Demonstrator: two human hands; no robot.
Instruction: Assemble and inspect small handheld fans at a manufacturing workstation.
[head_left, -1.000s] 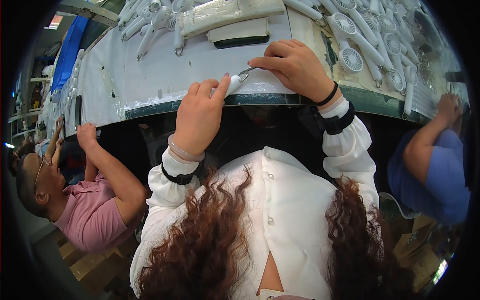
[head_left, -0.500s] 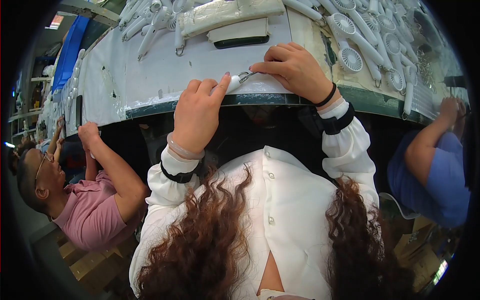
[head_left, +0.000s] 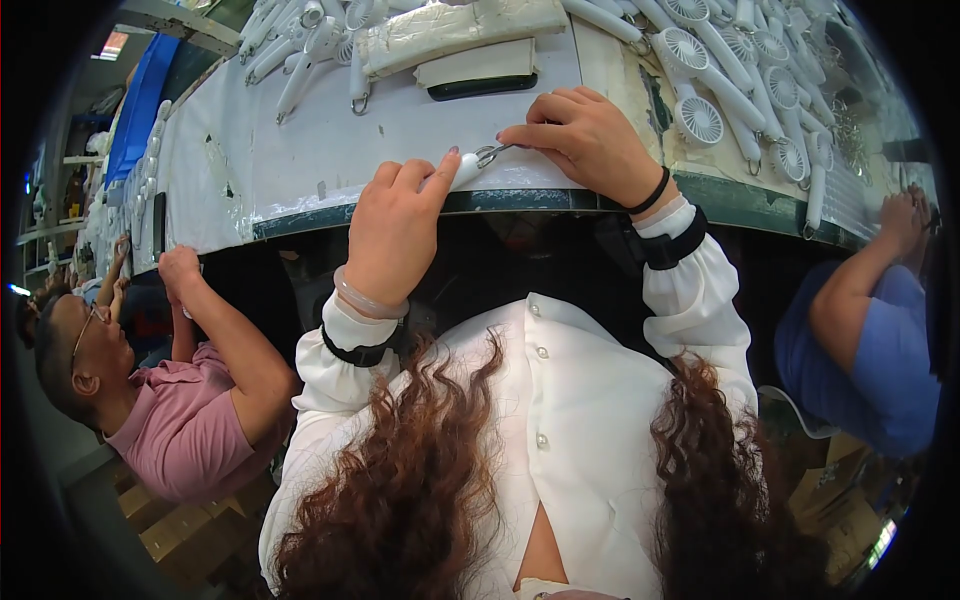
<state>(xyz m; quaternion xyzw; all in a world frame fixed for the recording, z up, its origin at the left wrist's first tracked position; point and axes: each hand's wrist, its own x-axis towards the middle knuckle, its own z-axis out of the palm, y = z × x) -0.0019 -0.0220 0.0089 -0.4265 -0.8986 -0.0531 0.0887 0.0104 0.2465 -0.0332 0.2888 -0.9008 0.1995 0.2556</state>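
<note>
My left hand (head_left: 395,225) is closed around the white handle of a small hand-held fan (head_left: 462,170) at the near edge of the white worktable (head_left: 300,150). A metal ring (head_left: 487,154) sticks out of the handle's end. My right hand (head_left: 585,135) pinches that ring between fingertips and thumb. Most of the fan is hidden under my left hand.
Several white hand fans (head_left: 700,70) lie in rows at the table's right and far left. A flat white box (head_left: 480,70) and a wrapped bundle (head_left: 460,25) sit behind my hands. A person in pink (head_left: 190,400) sits at my left, another person in blue (head_left: 880,330) at my right.
My left hand has turned slightly and shifted a little right on the handle. My right hand keeps its pinch at the ring. The person at my left holds the same pose.
</note>
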